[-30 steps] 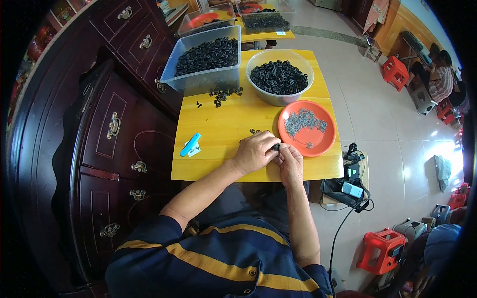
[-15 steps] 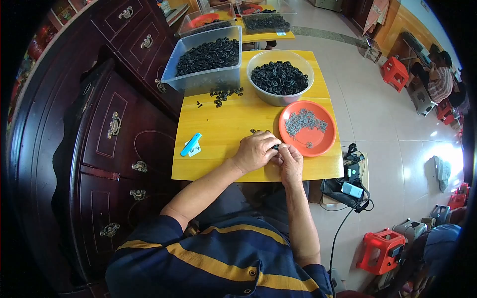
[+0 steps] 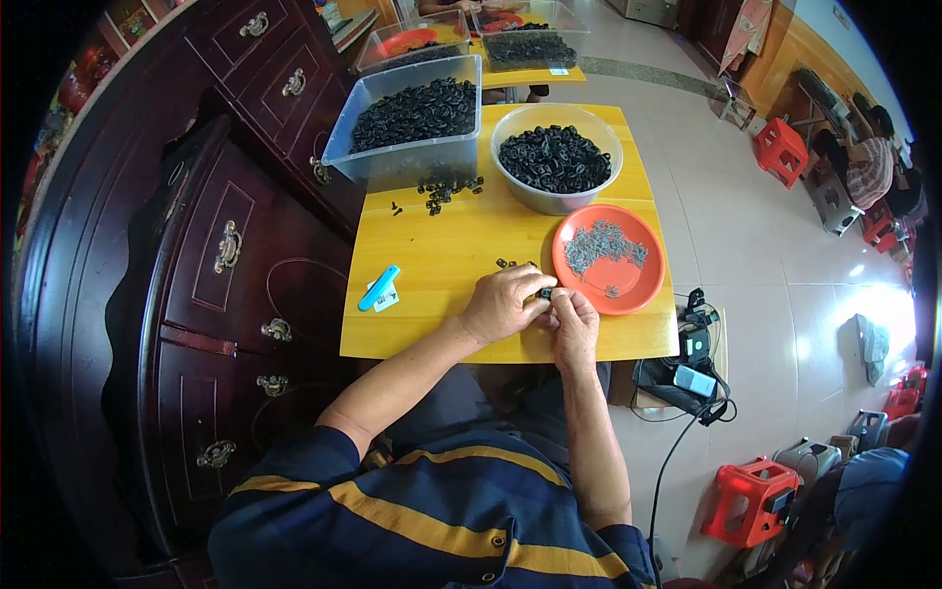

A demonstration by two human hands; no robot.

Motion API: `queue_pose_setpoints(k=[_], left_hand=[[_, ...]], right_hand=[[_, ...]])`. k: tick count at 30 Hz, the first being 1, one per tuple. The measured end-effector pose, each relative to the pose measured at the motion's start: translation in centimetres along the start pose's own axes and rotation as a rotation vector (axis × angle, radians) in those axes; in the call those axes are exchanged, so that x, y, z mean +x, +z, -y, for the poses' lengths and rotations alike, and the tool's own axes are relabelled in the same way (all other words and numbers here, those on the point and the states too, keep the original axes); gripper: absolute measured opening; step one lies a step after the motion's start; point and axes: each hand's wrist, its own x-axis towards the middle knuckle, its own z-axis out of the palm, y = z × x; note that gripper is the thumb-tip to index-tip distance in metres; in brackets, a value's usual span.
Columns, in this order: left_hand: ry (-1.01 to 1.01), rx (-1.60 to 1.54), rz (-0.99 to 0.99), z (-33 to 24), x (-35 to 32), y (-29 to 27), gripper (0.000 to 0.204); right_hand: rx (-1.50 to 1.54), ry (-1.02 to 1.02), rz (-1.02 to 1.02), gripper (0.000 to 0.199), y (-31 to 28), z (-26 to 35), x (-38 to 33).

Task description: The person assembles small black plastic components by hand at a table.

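Over the front of the yellow table, my left hand (image 3: 502, 302) is closed on a small black plastic part (image 3: 547, 293). My right hand (image 3: 574, 322) meets it there with thumb and finger pinched against the same part; whether a tiny piece sits in that pinch is hidden. Just beyond the hands, an orange-red plate (image 3: 640, 293) holds a heap of small grey screw-like pieces (image 3: 601, 247). A few loose black parts (image 3: 505, 263) lie on the tabletop behind my left hand.
A clear bin (image 3: 422, 165) and a round translucent tub (image 3: 555, 202) of black parts stand at the table's (image 3: 422, 245) back. Black pieces (image 3: 446, 194) lie before the bin. A blue tool (image 3: 379, 288) rests at left. Dark drawers (image 3: 235, 245) flank the table; cables (image 3: 695, 344) are at right.
Both hands stay together at nearly the same spot, with small finger shifts around the black part. The whole view has moved slightly; nothing else visibly differs.
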Motion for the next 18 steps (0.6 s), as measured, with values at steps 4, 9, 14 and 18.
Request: queue_pose_setpoints(k=[4, 9, 14, 18], left_hand=[[-0.03, 0.017, 0.018, 0.0, 0.1, -0.1, 0.016], [-0.009, -0.012, 0.004, 0.6, 0.0, -0.2, 0.013], [-0.025, -0.029, 0.024, 0.3, 0.2, -0.2, 0.014], [-0.037, -0.019, 0.05, 0.1, 0.2, -0.5, 0.016]], right_hand=[[-0.022, -0.006, -0.023, 0.017, 0.1, 0.0, 0.0], [-0.029, -0.008, -0.037, 0.017, 1.0, 0.4, -0.2], [-0.025, -0.035, -0.031, 0.016, 0.1, -0.1, 0.1], [-0.07, -0.041, -0.029, 0.016, -0.1, -0.3, 0.2]])
